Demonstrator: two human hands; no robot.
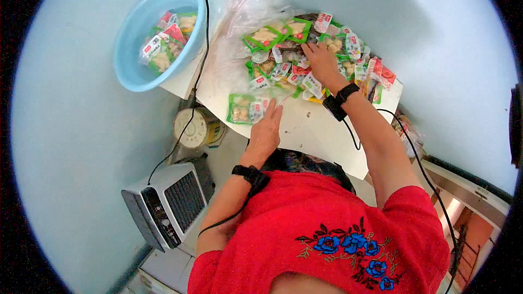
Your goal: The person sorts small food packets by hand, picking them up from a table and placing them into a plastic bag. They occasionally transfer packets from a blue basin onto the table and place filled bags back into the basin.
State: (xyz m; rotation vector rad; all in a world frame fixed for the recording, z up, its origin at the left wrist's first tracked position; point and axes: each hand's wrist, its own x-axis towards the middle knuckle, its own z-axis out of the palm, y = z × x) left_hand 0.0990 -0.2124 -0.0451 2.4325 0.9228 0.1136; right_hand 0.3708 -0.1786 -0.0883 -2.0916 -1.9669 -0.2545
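My left hand (265, 133) is at the near left edge of the white table, its fingers closed on the right end of a green-edged food packet (239, 110). Pale pieces show through the clear part of that packet. Farther up, my right hand (326, 69) reaches over a heap of small food packets (313, 84), fingers apart and stretched out. Its fingertips touch the heap, where green-edged, red and white-labelled packets overlap. Whether they press on a single packet cannot be made out.
A light blue basin (126, 57) with several packets stands at the upper left. Clear plastic bags (239, 27) lie between it and the heap. A black cable (206, 32) hangs past the basin to a heater-like appliance (163, 204). A lidded bucket (190, 128) stands below the white table (313, 130).
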